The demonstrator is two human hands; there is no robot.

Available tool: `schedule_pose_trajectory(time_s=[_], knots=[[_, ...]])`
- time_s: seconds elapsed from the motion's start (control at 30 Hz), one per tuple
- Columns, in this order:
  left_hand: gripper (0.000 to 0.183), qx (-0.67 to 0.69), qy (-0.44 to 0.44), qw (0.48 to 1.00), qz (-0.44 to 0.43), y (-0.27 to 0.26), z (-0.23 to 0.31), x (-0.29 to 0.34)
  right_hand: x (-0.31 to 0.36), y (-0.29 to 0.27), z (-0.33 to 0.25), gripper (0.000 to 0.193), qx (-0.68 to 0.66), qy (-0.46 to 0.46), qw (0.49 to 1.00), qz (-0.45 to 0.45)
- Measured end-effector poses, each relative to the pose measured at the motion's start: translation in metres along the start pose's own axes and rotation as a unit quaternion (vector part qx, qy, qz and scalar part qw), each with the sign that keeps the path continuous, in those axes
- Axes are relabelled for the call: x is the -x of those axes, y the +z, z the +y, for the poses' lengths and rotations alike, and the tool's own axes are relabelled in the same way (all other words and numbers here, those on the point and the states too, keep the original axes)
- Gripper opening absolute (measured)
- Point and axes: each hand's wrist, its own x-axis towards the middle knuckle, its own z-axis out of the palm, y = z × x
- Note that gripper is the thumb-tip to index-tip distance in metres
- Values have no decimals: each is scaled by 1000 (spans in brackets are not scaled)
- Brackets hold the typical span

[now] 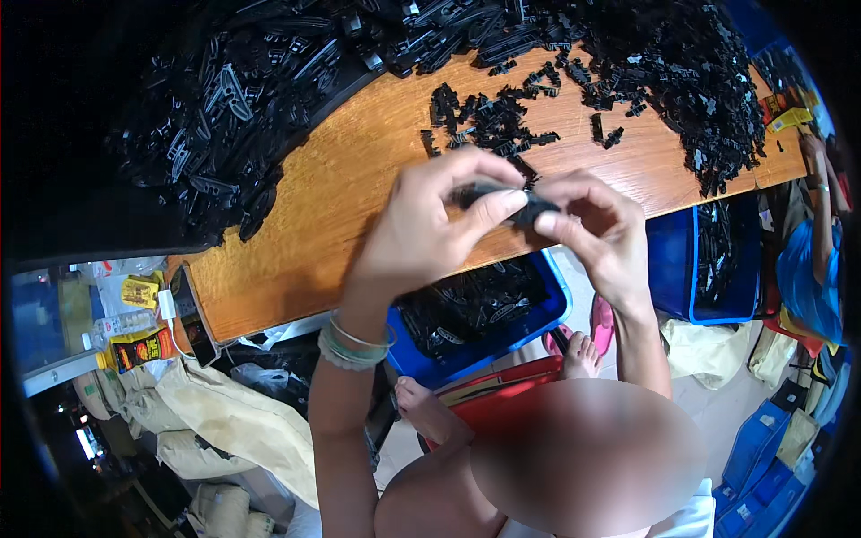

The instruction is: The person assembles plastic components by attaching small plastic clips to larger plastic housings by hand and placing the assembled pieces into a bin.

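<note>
Over the front edge of the wooden table (341, 197), my two hands meet around a small black plastic part (538, 208). My left hand (439, 215) pinches it between thumb and fingers from one side. From the other side my right hand (596, 224) grips its end, slightly blurred. Fingers cover much of the part, so its exact shape is hidden. Just beyond my hands lies a loose group of small black plastic clips (493, 121). Below the table edge, a blue bin (558, 291) holds black plastic parts.
Long black parts (224, 117) heap up at the left, and small black pieces (691, 81) pile at the right. Another blue bin (673, 269) stands right of the table. Sacks (233, 412) lie at the lower left. A co-worker in a blue shirt (807, 269) is at the far right.
</note>
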Motion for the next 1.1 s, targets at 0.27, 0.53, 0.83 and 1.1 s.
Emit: schedule_pose_trajectory(time_s=[0.27, 0.53, 0.83, 1.1], knots=[[18, -428, 207, 858, 195, -56, -50, -110, 27, 13, 9, 18, 143, -25, 968, -204], [16, -664, 106, 720, 173, -34, -54, -137, -127, -14, 20, 14, 355, -308, 882, 34], [12, -360, 83, 896, 245, -55, -49, -87, -165, -11, 26, 16, 561, -329, 759, -30], [37, 244, -21, 964, 104, -31, -42, -12, -67, 30, 2, 21, -172, -26, 981, -91]])
